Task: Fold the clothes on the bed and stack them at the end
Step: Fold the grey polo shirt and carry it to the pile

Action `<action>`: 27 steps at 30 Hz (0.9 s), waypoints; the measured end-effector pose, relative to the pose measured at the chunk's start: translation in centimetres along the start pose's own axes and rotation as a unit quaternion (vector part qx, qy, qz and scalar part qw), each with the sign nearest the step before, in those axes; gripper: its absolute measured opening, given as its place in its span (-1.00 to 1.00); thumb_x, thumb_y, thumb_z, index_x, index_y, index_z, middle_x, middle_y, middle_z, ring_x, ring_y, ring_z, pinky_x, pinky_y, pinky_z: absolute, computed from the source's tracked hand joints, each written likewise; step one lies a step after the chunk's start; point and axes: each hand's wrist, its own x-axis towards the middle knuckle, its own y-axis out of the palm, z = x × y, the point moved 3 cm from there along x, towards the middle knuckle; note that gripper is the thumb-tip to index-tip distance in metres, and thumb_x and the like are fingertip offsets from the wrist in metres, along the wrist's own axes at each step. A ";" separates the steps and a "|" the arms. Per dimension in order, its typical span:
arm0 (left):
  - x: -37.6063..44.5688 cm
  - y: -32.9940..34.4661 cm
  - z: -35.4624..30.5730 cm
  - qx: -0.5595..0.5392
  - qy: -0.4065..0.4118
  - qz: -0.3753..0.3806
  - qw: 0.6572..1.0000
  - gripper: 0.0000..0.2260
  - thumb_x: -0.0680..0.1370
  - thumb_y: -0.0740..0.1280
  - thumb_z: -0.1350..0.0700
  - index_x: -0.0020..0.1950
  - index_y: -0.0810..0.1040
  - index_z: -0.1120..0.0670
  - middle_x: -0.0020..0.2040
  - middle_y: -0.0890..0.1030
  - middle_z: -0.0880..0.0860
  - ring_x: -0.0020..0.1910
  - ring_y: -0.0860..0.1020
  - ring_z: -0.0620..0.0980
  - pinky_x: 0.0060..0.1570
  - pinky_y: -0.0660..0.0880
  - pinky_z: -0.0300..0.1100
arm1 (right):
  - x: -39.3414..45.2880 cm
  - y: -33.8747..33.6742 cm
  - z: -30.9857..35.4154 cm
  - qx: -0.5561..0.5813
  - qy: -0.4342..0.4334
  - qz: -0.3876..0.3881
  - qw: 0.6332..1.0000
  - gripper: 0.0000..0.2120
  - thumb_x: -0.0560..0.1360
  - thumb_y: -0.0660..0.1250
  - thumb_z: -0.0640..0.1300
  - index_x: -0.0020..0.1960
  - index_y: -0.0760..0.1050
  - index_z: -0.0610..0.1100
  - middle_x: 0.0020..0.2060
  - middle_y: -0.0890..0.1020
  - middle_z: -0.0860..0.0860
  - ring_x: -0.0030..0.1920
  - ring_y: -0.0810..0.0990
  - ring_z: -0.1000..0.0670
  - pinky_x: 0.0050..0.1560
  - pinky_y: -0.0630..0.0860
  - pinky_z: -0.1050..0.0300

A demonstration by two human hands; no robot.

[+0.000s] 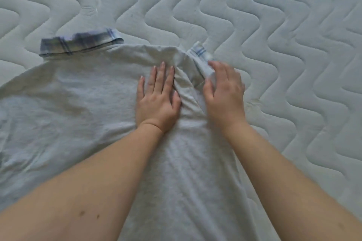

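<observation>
A light grey shirt (74, 107) with a blue plaid collar (80, 43) lies spread on the quilted mattress (254, 15), its collar end away from me. My left hand (156, 100) presses flat on the cloth near the shoulder, fingers straight. Just to its right, my right hand (225, 92) pinches the short sleeve (199, 60), whose blue-striped cuff is folded in over the shirt's edge. Bunched folds lie between the two hands. Part of the shirt is hidden under my forearms.
The pale mattress with wavy quilting fills the view on all sides of the shirt. No other clothes show in this frame.
</observation>
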 end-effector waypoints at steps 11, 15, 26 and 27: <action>-0.1 0.5 0.3 0.032 0.003 0.036 0.999 -0.42 0.58 -0.01 -0.10 0.61 0.04 -0.03 0.61 0.09 0.01 0.59 0.07 0.01 0.52 0.01 0.15 | 9.0 1.2 -1.7 -0.017 0.116 0.238 0.964 -0.71 0.52 0.31 0.16 -0.16 0.39 -0.05 -0.06 0.61 -0.11 0.00 0.54 -0.17 -0.12 0.33 0.05; -0.2 0.5 0.1 0.037 -0.002 0.048 0.998 -0.42 0.58 -0.04 -0.11 0.61 -0.02 -0.06 0.62 0.03 0.00 0.60 -0.01 -0.01 0.54 -0.06 0.11 | 8.0 -2.2 -5.7 0.057 0.152 0.143 0.976 -0.81 0.58 0.26 0.04 -0.07 0.36 -0.06 -0.29 0.47 0.04 -0.18 0.41 -0.08 -0.26 0.14 0.13; -0.1 1.0 0.3 0.042 0.005 0.043 0.998 -0.43 0.58 -0.01 -0.16 0.61 0.04 -0.13 0.62 0.05 0.05 0.59 0.03 0.08 0.52 -0.04 0.13 | 0.8 -6.9 -11.8 0.209 0.305 0.172 0.913 -0.64 0.56 0.25 0.23 -0.07 0.59 -0.04 -0.24 0.66 0.09 -0.20 0.58 0.04 -0.13 0.47 0.08; -0.1 0.9 0.3 0.042 0.008 0.045 0.998 -0.43 0.58 -0.01 -0.17 0.61 0.03 -0.14 0.62 0.04 0.06 0.59 0.02 0.09 0.52 -0.05 0.13 | 0.2 -7.1 -11.2 0.212 0.288 0.203 0.911 -0.65 0.52 0.25 0.28 -0.11 0.61 0.03 -0.30 0.64 0.20 -0.25 0.54 0.12 -0.19 0.43 0.15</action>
